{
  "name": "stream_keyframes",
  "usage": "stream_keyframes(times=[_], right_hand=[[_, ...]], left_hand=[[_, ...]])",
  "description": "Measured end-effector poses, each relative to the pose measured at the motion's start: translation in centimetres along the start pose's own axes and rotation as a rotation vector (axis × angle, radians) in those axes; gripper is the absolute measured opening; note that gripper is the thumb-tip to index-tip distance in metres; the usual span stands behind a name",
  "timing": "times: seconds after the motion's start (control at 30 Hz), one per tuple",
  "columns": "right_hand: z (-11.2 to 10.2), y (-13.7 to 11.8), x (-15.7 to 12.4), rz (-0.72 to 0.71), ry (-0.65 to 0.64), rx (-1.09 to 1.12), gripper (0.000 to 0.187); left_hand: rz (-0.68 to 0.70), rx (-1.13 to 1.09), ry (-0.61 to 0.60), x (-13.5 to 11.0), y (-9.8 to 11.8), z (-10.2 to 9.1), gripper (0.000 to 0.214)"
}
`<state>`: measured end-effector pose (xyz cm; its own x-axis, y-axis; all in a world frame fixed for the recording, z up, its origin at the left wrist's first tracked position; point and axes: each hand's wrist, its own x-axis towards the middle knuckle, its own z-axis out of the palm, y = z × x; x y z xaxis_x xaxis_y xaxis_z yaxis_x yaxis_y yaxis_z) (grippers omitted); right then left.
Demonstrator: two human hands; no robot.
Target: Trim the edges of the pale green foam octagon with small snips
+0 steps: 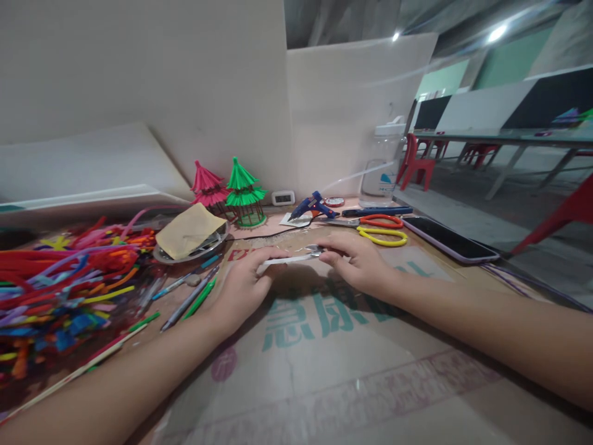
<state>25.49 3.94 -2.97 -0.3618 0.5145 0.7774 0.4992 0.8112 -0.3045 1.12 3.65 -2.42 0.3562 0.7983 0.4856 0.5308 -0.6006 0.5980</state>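
Between my two hands, over a printed plastic-covered board (324,371), a thin white strip (291,259) is held nearly level. My left hand (248,281) pinches its left end between thumb and fingers. At the strip's right end, the closed fingers of my right hand (359,262) grip a small shiny, dark metallic piece (315,250). Its kind is too small to tell, and whether it is joined to the strip is unclear. Behind the hands lie a blue hot glue gun (315,205) and scissors with red and yellow handles (382,236).
Colourful pipe cleaners (69,296) are heaped at left, beside a dish (217,238) with a yellowish sheet (189,232) and several pens (189,300). Behind stand pink (208,185) and green (243,191) little pavilions. A clear bottle (380,170) and phone (449,239) are at right.
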Motion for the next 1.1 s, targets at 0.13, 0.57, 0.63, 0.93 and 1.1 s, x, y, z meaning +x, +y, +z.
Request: stream_keyframes(times=[0.13, 0.57, 0.63, 0.93, 1.1], right_hand=[[0.06, -0.01, -0.07, 0.019, -0.022, -0.014, 0.026], [-0.08, -0.74, 0.13, -0.018, -0.093, -0.016, 0.022], [-0.02, -0.71, 0.14, -0.019, -0.092, -0.011, 0.022], [0.19, -0.35, 0.01, 0.112, -0.033, 0.044, 0.024], [0.31, -0.35, -0.15, 0.076, -0.072, 0.035, 0.021]], left_hand=[[0.001, 0.012, 0.004, 0.02, -0.33, 0.02, 0.026], [0.110, 0.066, -0.004, -0.18, -0.64, 0.05, 0.031], [0.112, 0.060, -0.022, -0.22, -0.46, -0.02, 0.031], [0.023, 0.027, -0.002, -0.06, -0.40, 0.14, 0.030], [0.089, 0.060, -0.038, -0.13, -0.27, 0.08, 0.031]])
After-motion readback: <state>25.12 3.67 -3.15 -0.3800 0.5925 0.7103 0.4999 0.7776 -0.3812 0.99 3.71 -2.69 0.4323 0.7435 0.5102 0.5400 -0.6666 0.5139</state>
